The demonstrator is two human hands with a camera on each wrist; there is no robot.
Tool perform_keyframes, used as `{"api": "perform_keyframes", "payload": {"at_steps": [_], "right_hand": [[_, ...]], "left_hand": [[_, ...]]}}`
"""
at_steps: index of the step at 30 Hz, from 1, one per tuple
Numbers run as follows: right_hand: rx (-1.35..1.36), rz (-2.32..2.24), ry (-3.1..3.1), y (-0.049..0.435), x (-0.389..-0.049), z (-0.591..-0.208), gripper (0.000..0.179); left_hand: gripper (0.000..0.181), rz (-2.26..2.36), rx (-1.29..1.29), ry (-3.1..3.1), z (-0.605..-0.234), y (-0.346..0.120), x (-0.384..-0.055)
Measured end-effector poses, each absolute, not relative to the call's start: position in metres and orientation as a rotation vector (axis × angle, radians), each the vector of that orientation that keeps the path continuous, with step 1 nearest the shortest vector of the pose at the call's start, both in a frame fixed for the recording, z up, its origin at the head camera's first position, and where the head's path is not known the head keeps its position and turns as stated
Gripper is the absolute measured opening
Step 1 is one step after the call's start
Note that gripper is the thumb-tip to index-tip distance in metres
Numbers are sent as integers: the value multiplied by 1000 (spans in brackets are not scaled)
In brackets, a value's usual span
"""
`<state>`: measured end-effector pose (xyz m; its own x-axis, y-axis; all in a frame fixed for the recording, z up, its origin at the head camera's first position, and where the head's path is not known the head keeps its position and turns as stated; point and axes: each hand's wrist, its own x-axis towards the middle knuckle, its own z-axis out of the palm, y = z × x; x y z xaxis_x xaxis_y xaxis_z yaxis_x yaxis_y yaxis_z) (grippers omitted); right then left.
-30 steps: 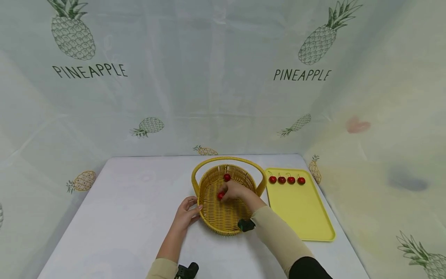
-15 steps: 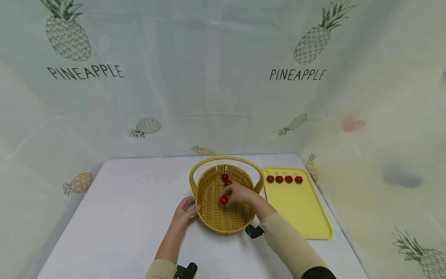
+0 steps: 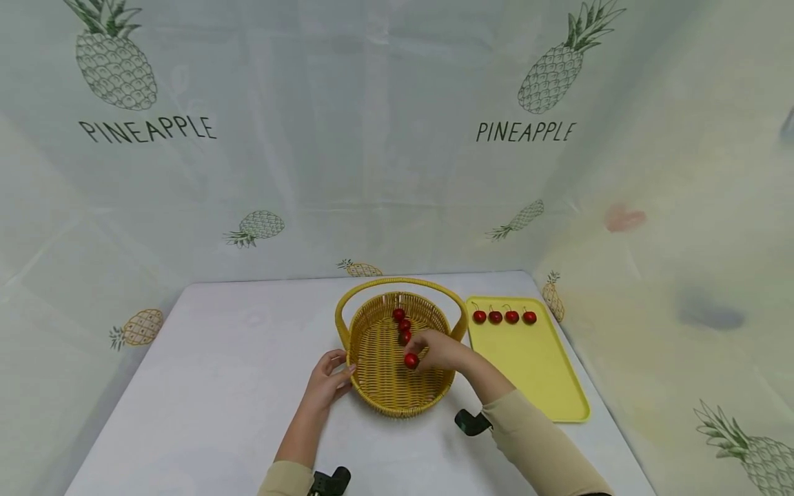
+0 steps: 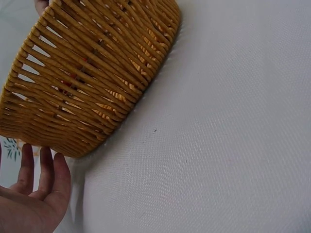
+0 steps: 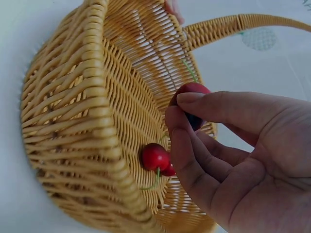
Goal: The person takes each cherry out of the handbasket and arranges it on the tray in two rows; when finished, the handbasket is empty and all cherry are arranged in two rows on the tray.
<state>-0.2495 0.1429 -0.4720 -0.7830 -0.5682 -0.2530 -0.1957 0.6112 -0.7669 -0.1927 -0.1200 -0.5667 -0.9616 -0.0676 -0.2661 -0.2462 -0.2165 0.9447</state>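
A round yellow wicker basket (image 3: 378, 386) with a tall handle stands mid-table. Its left side is held by my left hand (image 3: 329, 379), thumb at the rim; the left wrist view shows the fingertips (image 4: 59, 162) against the woven wall. Over the inside of the basket, my right hand (image 3: 437, 350) pinches a red cherry (image 5: 195, 88) with a green stem between thumb and forefinger. Three more cherries lie in a line on the basket floor, the nearest cherry (image 3: 405, 337) close beside my right fingers. In the right wrist view, one cherry (image 5: 155, 156) partly hides another.
Right of the basket lies a yellow tray (image 3: 527, 379), with several stemmed cherries (image 3: 495, 317) in a row along its far edge. The white table (image 3: 236, 358) backs onto a pineapple-print cloth (image 3: 372, 138).
My right hand has moved toward the near right side of the basket, carrying the pinched cherry. More cherries on the basket floor now show behind it. My left hand stays at the rim.
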Motion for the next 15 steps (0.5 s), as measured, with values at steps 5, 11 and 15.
{"api": "perform_keyframes", "payload": {"at_steps": [5,11,15], "right_hand": [[-625,-1054,2344,153,-244,-472,26],[-639,-1095,2328,167,-238,-472,27],[-636,-1108,2322,177,-234,-472,28]], "left_hand": [[37,2338,-386,1884,-567,-121,-193],[38,2332,-382,1886,-567,-121,-193],[38,2332,-376,1885,-566,-120,-192]]}}
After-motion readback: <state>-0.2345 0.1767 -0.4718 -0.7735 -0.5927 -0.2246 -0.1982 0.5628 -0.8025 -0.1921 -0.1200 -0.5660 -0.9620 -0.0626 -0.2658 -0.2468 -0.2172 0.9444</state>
